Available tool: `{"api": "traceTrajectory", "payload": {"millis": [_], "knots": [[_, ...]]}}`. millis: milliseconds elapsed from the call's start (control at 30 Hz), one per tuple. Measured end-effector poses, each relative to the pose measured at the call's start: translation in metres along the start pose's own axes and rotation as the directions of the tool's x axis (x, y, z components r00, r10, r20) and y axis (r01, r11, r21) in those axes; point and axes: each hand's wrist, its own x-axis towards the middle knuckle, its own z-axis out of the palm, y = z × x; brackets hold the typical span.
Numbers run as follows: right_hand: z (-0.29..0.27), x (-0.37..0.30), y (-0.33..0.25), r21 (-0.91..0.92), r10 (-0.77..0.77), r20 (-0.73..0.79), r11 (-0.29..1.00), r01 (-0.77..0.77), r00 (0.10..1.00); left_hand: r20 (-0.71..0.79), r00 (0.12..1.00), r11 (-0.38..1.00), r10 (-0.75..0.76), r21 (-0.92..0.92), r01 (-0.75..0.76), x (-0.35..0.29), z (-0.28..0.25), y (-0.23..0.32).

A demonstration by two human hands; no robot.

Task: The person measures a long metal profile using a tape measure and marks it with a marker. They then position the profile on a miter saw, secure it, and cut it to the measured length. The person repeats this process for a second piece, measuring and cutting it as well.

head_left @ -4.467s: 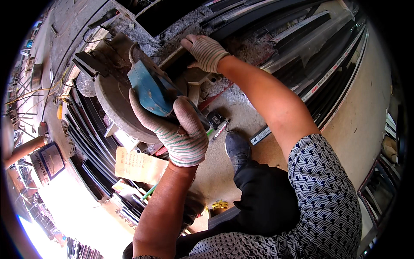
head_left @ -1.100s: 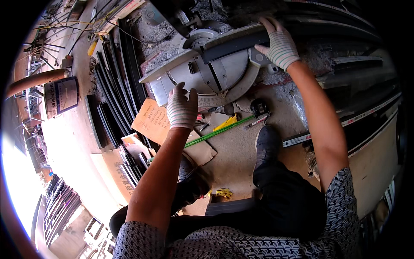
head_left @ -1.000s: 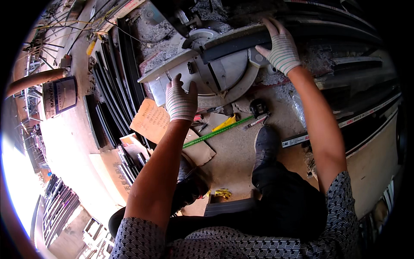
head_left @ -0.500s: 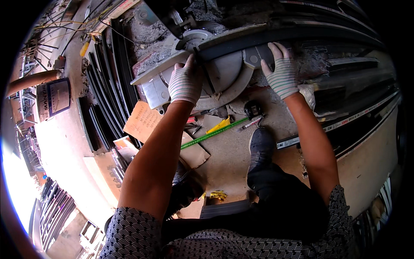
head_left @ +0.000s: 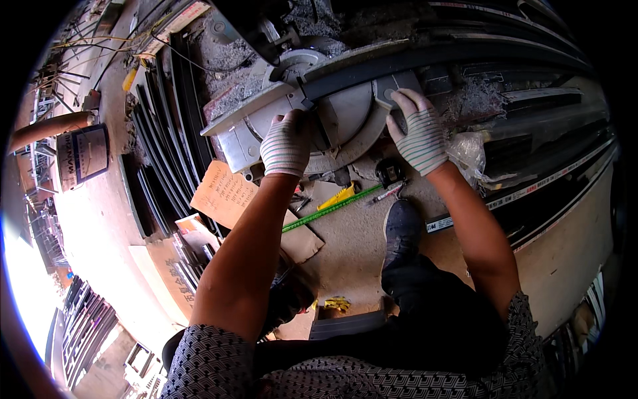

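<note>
A miter saw with a round metal table (head_left: 349,113) lies before me, its raised saw head (head_left: 242,26) at the top. A long dark metal profile (head_left: 399,63) rests along its fence and runs off to the right. My left hand (head_left: 286,147), in a striped white glove, is closed at the profile's left end. A small dark offcut (head_left: 308,104) sticks out by its fingertips. My right hand (head_left: 420,136), gloved alike, hovers over the table's right edge, below the profile. Its thumb and fingers are apart, with nothing in them.
Below the saw lie a tape measure (head_left: 388,171), a marker (head_left: 391,191), a yellow-handled tool (head_left: 337,197) and a green strip (head_left: 332,214). Handwritten cardboard (head_left: 222,193) lies left, beside stacked dark profiles (head_left: 158,143). Crumpled plastic (head_left: 468,153) is at right, near more profiles.
My left hand has drawn down slightly, its fingers curling in, and the small dark offcut now shows. My right hand has moved off the profile, down and left.
</note>
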Motion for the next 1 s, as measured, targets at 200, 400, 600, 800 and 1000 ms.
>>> {"api": "traceTrajectory", "payload": {"millis": [200, 400, 600, 800, 1000], "knots": [[0.003, -0.002, -0.024, 0.059, -0.033, 0.016, 0.998, 0.032, 0.999, -0.153, 0.988, 0.994, 0.036, -0.101, -0.051, 0.009, 0.016, -0.012], [0.004, -0.004, -0.027, 0.083, -0.028, 0.041, 0.996, 0.024, 0.999, -0.078, 0.996, 0.998, 0.032, -0.043, -0.035, 0.020, 0.015, 0.005], [0.004, -0.007, -0.032, 0.082, -0.048, 0.056, 0.996, 0.043, 0.997, -0.132, 0.989, 0.996, 0.073, -0.040, -0.079, 0.013, 0.010, 0.004], [0.006, -0.014, -0.061, 0.374, 0.166, 0.143, 0.904, -0.209, 0.976, -0.221, 0.967, 0.960, 0.129, -0.217, -0.178, -0.030, 0.009, 0.011], [0.010, -0.044, -0.082, 0.550, 0.386, 0.796, -0.139, -0.824, 0.466, -0.006, 0.950, 0.889, 0.311, -0.353, -0.293, -0.094, 0.010, 0.064]]}}
